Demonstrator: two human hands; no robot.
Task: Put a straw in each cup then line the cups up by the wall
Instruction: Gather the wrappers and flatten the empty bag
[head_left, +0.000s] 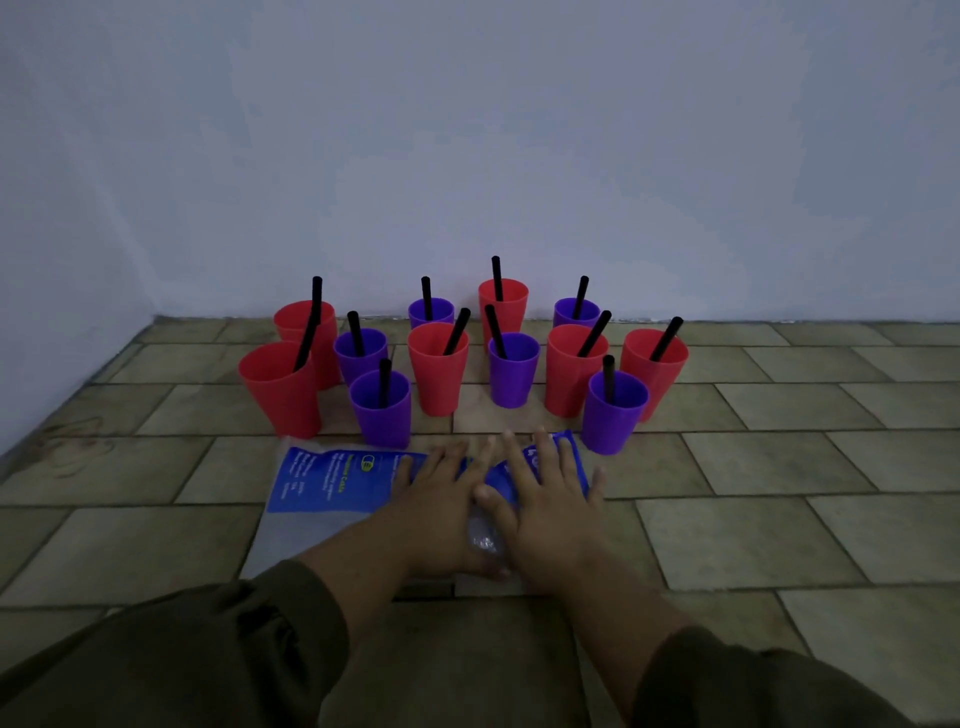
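Several red and purple cups stand clustered on the tiled floor a short way from the white wall (467, 156), each with a black straw in it. A red cup (283, 392) is at the front left, a purple cup (613, 415) at the front right, and a red cup (503, 306) stands nearest the wall. Below the cups lies a blue and clear plastic bag (332, 480). My left hand (441, 499) and my right hand (545, 499) lie flat on the bag with fingers spread, side by side, holding nothing.
The wall meets a side wall at the left corner (150, 317). Bare tiled floor (779, 467) stretches to the right of the cups and along the wall base. My dark sleeves fill the bottom of the view.
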